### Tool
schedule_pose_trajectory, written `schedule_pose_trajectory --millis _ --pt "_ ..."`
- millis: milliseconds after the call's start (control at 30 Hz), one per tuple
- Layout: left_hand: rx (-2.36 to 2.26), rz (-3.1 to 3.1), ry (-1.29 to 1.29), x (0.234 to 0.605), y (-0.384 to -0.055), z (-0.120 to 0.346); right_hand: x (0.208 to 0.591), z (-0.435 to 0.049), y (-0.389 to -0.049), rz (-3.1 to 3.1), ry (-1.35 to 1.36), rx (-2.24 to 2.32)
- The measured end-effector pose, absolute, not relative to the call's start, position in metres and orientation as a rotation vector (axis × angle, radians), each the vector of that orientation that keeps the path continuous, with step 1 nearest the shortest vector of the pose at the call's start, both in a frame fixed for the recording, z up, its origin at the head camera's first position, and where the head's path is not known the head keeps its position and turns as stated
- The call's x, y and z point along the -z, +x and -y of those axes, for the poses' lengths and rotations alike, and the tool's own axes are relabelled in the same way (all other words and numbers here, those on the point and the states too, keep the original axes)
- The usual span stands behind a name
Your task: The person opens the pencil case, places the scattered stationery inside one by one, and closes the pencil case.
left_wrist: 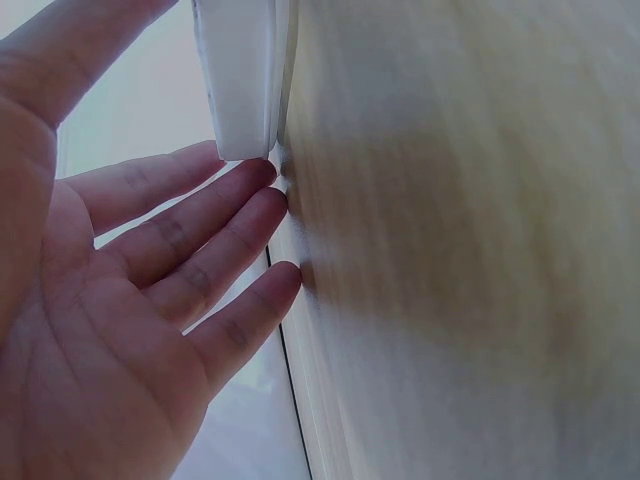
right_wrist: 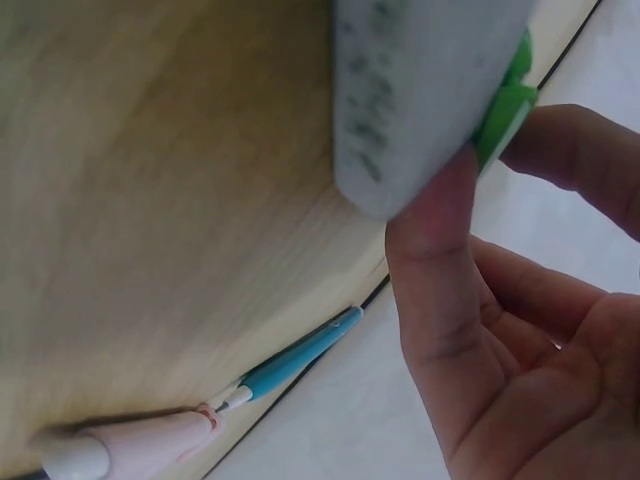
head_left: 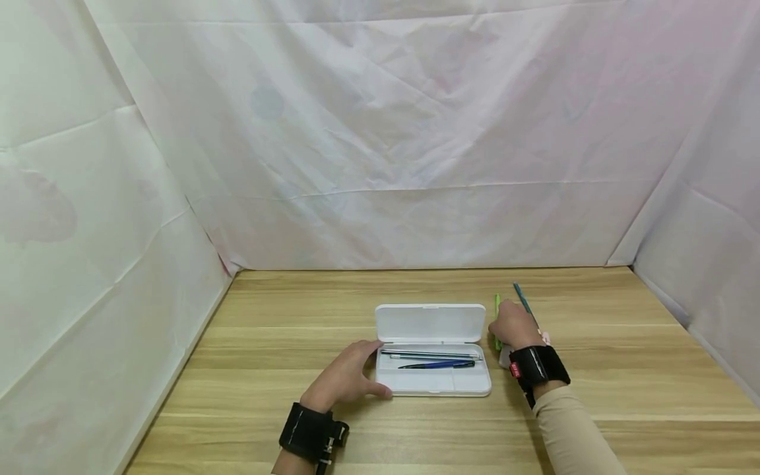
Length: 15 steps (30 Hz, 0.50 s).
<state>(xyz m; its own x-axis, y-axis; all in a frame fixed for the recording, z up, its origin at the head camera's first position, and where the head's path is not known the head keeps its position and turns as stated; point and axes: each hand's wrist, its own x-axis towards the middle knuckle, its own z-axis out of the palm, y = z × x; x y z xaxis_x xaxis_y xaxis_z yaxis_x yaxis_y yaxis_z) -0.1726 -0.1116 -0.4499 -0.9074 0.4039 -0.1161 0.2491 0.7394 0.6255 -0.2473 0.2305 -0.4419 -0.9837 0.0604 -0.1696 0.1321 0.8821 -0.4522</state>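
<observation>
Pencil case (head_left: 415, 384): opened on the worktop (head_left: 297, 303); blue pen (head_left: 444, 364) carried inside.
Left hand (head_left: 349, 374): grip released; case touched at its nine o'clock by nearly straight fingers (left_wrist: 225, 250).
Right hand (head_left: 515, 324): green pen (right_wrist: 503, 122) pinched in the grip, between the case's two and three o'clock.
Writing: dark marks on pale block (right_wrist: 420, 90) blurred; red wristband tag (head_left: 514, 371) too small to read.

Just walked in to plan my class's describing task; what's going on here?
A person's left hand rests against the left side of an open white case, which holds a blue pen and other slim writing tools. To the right of the case, the right hand pinches a green pen. A teal pen and a pale, smudged block are also outside the case, on that side.
</observation>
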Motion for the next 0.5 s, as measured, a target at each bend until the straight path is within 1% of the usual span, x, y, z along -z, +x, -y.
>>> schedule_pose_trajectory --millis 500 --pt "-0.918 -2.699 0.521 0.4483 -0.1716 0.1121 0.4396 -0.2319 -0.2414 -2.830 0.240 0.845"
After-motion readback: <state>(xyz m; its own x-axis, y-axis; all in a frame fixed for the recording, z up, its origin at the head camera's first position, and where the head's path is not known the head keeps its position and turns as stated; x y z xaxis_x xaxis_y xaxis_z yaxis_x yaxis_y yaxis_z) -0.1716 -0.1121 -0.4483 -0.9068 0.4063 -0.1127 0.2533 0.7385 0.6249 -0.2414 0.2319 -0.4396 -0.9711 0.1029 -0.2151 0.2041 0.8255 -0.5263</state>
